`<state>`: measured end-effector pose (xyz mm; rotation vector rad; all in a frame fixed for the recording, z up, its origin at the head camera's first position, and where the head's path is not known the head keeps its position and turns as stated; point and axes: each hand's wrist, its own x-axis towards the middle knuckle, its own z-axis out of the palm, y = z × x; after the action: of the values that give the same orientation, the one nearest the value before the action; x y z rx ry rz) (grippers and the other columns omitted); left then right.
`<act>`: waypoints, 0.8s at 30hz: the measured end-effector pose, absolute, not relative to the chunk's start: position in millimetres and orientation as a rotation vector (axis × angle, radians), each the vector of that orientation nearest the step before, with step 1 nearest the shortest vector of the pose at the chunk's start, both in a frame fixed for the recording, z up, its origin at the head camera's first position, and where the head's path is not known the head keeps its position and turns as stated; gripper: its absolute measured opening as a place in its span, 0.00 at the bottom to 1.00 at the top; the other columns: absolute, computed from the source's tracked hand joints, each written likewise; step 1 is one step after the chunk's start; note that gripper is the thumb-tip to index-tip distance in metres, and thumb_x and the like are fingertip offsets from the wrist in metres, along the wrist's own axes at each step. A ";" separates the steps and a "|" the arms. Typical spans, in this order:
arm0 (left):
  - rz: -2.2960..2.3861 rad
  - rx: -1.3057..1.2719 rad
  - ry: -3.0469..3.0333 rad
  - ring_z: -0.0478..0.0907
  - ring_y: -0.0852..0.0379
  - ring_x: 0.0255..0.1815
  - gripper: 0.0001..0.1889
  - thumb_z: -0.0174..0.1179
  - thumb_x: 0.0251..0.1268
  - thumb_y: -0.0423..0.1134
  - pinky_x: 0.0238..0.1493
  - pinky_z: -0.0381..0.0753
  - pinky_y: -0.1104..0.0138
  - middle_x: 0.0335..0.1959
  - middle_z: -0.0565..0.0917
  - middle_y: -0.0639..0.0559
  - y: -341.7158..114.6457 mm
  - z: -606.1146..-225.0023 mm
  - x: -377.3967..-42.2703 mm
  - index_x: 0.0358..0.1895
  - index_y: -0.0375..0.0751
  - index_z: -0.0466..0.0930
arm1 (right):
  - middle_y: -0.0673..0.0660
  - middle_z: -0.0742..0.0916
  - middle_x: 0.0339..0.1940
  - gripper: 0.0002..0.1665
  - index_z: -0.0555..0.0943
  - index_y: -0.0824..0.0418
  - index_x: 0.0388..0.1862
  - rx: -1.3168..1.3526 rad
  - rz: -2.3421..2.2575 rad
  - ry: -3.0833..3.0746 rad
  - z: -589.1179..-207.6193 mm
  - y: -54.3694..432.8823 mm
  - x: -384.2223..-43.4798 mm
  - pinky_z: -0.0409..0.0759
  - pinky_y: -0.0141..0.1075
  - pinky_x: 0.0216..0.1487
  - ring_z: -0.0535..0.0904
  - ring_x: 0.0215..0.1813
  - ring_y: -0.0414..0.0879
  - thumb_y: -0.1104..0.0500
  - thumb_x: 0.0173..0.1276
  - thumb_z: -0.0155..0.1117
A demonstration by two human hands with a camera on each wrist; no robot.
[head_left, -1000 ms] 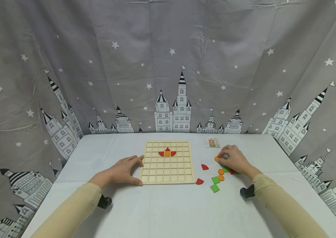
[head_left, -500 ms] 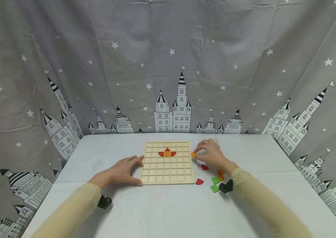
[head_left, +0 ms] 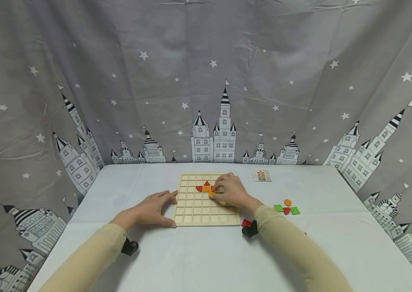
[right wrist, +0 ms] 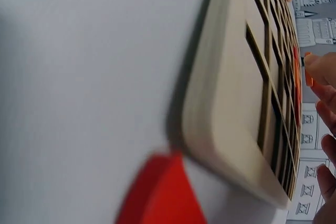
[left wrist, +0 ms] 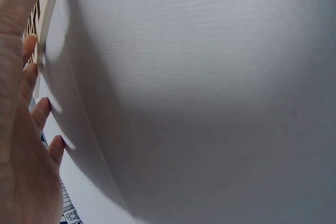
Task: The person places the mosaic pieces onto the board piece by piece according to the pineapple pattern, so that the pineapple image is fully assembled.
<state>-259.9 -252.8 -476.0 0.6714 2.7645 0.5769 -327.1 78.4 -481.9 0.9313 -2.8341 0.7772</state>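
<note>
A square wooden grid board lies on the white table. In its upper part sit a red triangle, an orange square and a red quarter-circle; another red piece to the right is partly covered by my fingers. My right hand pinches an orange disc between thumb and index finger, just below the orange square. The disc's thin edge shows in the right wrist view. At the board's left side rests my left hand, thumb and index finger spread along the edge, holding nothing.
To the right lie an orange disc, green squares and a red quarter-circle. Another red piece is beside the board's near right corner. A small pattern card lies behind. My right sleeve hides part of the table.
My right hand has carried the orange disc leftward from the loose pieces to over the board, uncovering the pieces and card at right. My left hand has stayed at the board's edge.
</note>
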 end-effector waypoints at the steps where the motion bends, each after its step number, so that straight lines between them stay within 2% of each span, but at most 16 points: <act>1: 0.576 0.668 2.764 0.54 0.35 0.80 0.37 0.74 0.45 0.71 0.76 0.53 0.38 0.82 0.59 0.50 -252.9 -476.2 -260.0 0.53 0.58 0.72 | 0.45 0.84 0.51 0.09 0.89 0.45 0.36 0.929 0.768 -2.835 -483.0 75.7 -327.2 0.69 0.46 0.59 0.71 0.58 0.47 0.43 0.64 0.75; 7: 0.562 0.661 2.770 0.54 0.36 0.80 0.37 0.73 0.44 0.73 0.76 0.53 0.38 0.82 0.58 0.51 -254.2 -478.6 -261.4 0.53 0.59 0.72 | 0.45 0.84 0.51 0.11 0.89 0.45 0.36 0.910 0.725 -2.828 -488.5 64.4 -327.5 0.68 0.45 0.58 0.72 0.57 0.46 0.41 0.65 0.74; 15: 0.565 0.675 2.771 0.55 0.36 0.80 0.37 0.73 0.44 0.73 0.76 0.53 0.38 0.82 0.59 0.51 -254.3 -479.4 -262.2 0.53 0.59 0.71 | 0.47 0.84 0.53 0.10 0.91 0.48 0.42 0.898 0.766 -2.839 -488.5 58.7 -324.3 0.68 0.46 0.60 0.71 0.59 0.48 0.46 0.66 0.73; 24: 0.566 0.677 2.775 0.56 0.37 0.79 0.37 0.74 0.44 0.72 0.76 0.54 0.39 0.81 0.59 0.53 -254.2 -478.8 -261.2 0.53 0.58 0.71 | 0.46 0.84 0.53 0.07 0.91 0.47 0.39 0.866 0.749 -2.844 -489.8 57.0 -324.1 0.69 0.46 0.62 0.70 0.59 0.47 0.48 0.66 0.72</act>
<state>-261.2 -254.2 -478.8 0.6771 2.7750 0.5661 -324.1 57.0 -489.8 0.8659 -2.8442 0.7490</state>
